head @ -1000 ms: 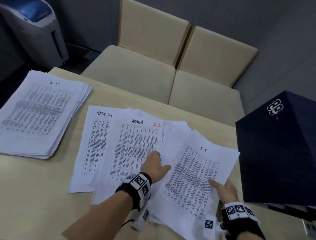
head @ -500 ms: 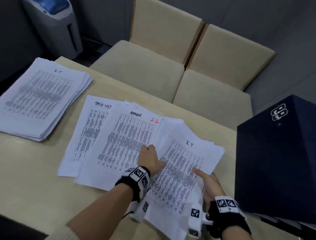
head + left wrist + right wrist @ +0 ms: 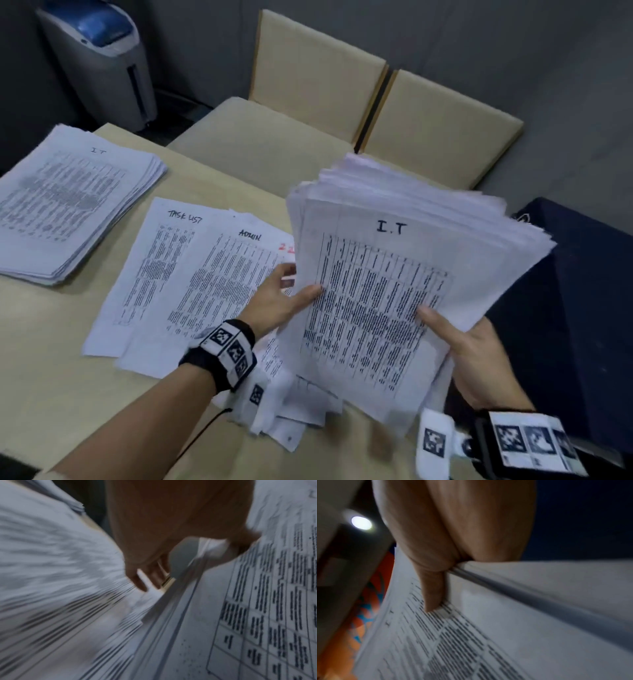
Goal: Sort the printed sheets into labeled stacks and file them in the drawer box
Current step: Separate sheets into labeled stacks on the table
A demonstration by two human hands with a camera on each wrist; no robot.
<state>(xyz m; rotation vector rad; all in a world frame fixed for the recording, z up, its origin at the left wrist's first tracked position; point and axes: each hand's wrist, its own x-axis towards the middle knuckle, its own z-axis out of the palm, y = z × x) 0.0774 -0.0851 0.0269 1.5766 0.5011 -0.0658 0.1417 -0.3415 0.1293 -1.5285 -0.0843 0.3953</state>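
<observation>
A thick bundle of printed sheets headed "I.T" [image 3: 394, 274] is raised off the table and tilted toward me. My right hand [image 3: 455, 337] grips its lower right edge, thumb on top and fingers hidden beneath. My left hand [image 3: 298, 286] pinches its left edge, thumb on the top sheet. The right wrist view shows the thumb [image 3: 433, 588] pressed on the bundle [image 3: 471, 642]. In the blurred left wrist view, my left hand [image 3: 171, 547] is on the bundle [image 3: 257, 601]. A stack marked "IT" [image 3: 68, 205] lies far left. The dark drawer box [image 3: 582, 308] stands at the right.
Sheets headed "TASK LIST" [image 3: 154, 267] and "ADMIN" [image 3: 219, 291] lie fanned on the beige table [image 3: 51, 359]. Loose sheets [image 3: 291, 411] lie under the bundle near the front edge. Two beige chairs [image 3: 274, 144] stand behind the table, with a grey-blue machine [image 3: 102, 58] at the back left.
The I.T bundle has come up off the table and tilted toward me. My left hand, earlier flat on the spread sheets, now pinches the bundle's edge.
</observation>
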